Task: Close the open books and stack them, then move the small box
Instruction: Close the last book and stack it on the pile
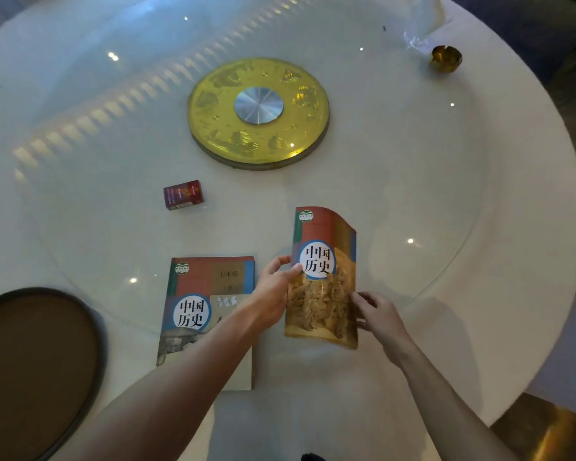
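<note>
A closed history textbook lies flat on the white table, cover up, partly hidden by my left forearm. A second textbook with a brown picture cover is lifted and slightly curved, held between both hands. My left hand grips its left edge with the thumb on the cover. Its lower right edge is held by my right hand. The small red box stands on the table, beyond and to the left of both books, apart from them.
A gold round disc with a silver hub sits at the table's centre. A dark round tray lies at the near left edge. A small brass bowl and clear plastic wrap sit far right.
</note>
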Motion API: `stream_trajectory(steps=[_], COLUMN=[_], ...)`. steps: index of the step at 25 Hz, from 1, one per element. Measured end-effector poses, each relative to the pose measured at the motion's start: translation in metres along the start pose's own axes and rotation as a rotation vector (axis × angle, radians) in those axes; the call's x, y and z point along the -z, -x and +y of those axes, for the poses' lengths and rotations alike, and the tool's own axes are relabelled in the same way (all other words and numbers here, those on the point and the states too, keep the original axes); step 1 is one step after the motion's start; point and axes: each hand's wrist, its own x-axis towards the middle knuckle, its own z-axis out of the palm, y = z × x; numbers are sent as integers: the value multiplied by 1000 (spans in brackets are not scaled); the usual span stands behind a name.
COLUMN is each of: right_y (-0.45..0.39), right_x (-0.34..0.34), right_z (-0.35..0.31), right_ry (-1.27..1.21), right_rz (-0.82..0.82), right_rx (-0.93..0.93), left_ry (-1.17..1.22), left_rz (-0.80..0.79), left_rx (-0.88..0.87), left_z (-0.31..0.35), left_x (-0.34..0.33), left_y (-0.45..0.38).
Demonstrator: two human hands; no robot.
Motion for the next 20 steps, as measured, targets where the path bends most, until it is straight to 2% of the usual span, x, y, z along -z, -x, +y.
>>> stream_trajectory(steps=[3, 6, 10, 16, 20], right_y=[14, 22, 34, 47, 53], right_x=[-26, -53, -102, -173, -204], right_z=[-20, -33, -44, -29, -21], right_ry=[-362, -468, -263, 18, 260], right_rz=[-221, -251, -201, -84, -9], right_rx=[-130, -127, -64, 25, 106], left_ry=[41, 14, -151, -253, -428], left_rz=[-65, -4, 227, 403, 509], left_rx=[-6, -80, -193, -230, -230], left_z=[18, 32, 29, 2, -10], left_x=[20, 65, 135, 198, 220], left_y=[17, 27, 38, 55, 60])
